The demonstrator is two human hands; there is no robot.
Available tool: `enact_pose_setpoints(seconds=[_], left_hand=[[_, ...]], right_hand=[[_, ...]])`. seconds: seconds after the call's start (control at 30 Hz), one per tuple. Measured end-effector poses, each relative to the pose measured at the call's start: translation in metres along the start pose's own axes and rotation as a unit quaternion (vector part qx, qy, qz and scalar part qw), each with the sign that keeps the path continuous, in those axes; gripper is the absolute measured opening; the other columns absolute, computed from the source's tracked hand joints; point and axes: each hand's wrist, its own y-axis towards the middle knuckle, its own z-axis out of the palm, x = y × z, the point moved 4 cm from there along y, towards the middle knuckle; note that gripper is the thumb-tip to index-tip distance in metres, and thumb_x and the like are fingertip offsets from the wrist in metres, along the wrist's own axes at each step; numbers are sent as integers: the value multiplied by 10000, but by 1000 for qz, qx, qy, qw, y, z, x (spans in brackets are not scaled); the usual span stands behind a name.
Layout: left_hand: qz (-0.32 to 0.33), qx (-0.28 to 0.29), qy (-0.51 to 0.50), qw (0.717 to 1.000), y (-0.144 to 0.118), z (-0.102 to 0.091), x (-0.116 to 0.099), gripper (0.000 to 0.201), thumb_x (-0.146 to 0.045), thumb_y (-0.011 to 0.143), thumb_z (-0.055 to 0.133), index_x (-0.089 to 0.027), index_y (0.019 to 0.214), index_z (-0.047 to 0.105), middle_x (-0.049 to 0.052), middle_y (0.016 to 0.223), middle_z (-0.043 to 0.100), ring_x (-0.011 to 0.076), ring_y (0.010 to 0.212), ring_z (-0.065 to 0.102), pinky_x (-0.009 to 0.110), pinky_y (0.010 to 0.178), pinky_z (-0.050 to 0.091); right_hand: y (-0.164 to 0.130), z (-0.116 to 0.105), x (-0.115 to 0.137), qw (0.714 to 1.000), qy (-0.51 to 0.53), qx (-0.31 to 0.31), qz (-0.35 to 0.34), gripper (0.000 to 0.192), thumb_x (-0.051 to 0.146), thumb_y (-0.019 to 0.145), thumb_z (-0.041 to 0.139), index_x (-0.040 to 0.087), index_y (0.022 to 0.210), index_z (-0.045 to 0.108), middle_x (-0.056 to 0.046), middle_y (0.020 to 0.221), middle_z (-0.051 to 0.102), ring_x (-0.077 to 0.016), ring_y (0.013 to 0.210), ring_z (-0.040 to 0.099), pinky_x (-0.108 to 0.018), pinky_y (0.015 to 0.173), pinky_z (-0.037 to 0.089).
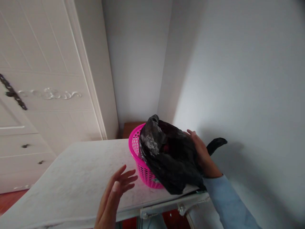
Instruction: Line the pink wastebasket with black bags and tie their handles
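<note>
On the white table [71, 171], right hand [202, 152] seemingly grips crumpled black bag [171, 159]; left hand [114, 197] open

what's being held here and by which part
The right hand grips the black plastic bag by its right side; the left hand holds nothing.

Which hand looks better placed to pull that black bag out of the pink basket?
Probably the right hand: it already rests on the black bag in the pink basket. The left hand hovers open over the table, touching nothing.
</note>
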Motion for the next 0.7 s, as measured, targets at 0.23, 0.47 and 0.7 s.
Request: enact_pose_setpoints(seconds=[0.23,0.47,0.7], left_hand=[[222,-27,157,962,13,18,-67,424,-556,935,611,-200,1131,730,109,1198,733,276,1060,686,350,858,561],[433,165,356,811,68,69,-97,305,-313,969,574,-240,1206,751,106,1343,696,294,1351,558,467,1149,418],[427,321,470,703,79,104,-112,317,-202,878,583,-221,1116,791,111,1160,773,292,1202,656,487,1068,503]], right_hand=[[-31,-31,25,974,83,-165,-134,437,579,818,769,199,1020,694,-56,1018,718,-189,950,683,-350,910,532],[-113,-13,66,922,-182,-112,-322,166,250,920,712,219,1084,702,-52,976,667,-148,843,637,-259,766,526],[-121,26,74,790,-407,114,-445,273,252,983,659,151,1236,638,4,694,679,-127,553,642,-231,574,545]])
